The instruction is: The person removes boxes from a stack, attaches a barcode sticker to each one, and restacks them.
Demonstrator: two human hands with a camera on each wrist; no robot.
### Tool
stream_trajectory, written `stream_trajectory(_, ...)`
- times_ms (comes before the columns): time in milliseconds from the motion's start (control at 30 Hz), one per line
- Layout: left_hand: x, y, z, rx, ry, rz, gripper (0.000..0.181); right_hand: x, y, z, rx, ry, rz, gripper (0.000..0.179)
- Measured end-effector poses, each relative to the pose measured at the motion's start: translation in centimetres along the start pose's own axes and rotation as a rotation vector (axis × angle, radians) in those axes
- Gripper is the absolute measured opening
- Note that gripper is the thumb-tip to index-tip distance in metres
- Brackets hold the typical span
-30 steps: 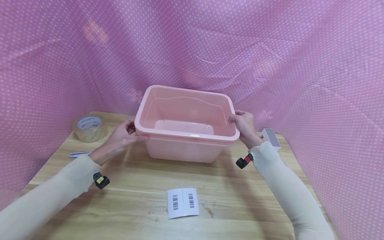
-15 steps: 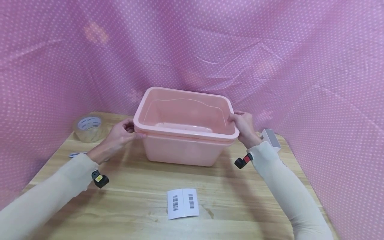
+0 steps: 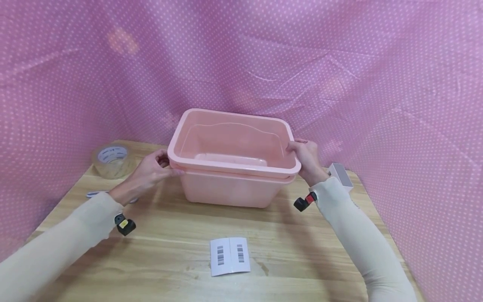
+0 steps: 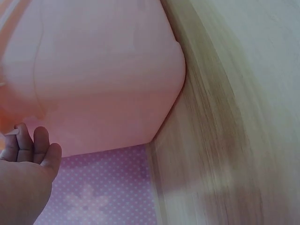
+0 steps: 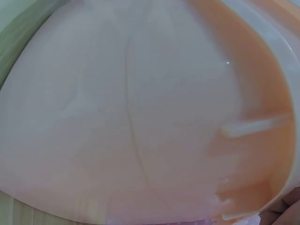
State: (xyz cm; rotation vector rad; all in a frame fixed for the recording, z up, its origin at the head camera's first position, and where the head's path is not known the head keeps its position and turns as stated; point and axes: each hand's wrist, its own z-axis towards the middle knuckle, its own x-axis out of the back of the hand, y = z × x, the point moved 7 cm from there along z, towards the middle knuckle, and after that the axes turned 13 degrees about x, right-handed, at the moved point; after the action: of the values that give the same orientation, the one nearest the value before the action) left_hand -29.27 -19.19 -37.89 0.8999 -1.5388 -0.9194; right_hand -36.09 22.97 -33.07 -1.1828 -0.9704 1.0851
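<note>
Two pink plastic bins, nested, stand at the back of the table. The inner bin (image 3: 234,142) shows its bare inside and thick rim; just under that rim runs the rim of the outer bin (image 3: 226,191). At the left end, my left hand (image 3: 152,168) grips the edge of the outer bin, its thumb along the front and its fingers curled by the end wall. At the right end, my right hand (image 3: 307,161) pinches the inner bin's rim, thumb inside and fingers outside. In the right wrist view, the outer wall (image 5: 140,122) fills most of the picture.
A barcode sheet (image 3: 230,256) lies at the front middle of the wooden table (image 3: 162,260). Clear packing tape (image 3: 113,161) stands at the back left, with a slim blue-and-white tool (image 3: 99,194) partly behind my left wrist. A white box (image 3: 341,176) sits at the right.
Compared with one second ago, the bins have shifted slightly left and towards me, and the gap between their rims looks a little wider. Both hands keep their grips.
</note>
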Motion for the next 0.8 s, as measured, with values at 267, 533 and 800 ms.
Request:
stream_trajectory(267, 0.07, 0.12, 0.3, 0.001, 0.004, 0.031, 0.071, -0.01, -0.17, -0.11, -0.01, 0.002, 0.036, 0.021)
stream_trajectory(533, 0.31, 0.3, 0.48, -0.021, 0.031, 0.056, 0.062, -0.3, 0.15, 0.45, -0.061, -0.1, 0.018, 0.023)
stream_trajectory(800, 0.25, 0.17, 0.51, -0.044, 0.03, 0.01, 0.06, -0.49, 0.64, 0.54, -0.103, -0.129, 0.117, 0.016)
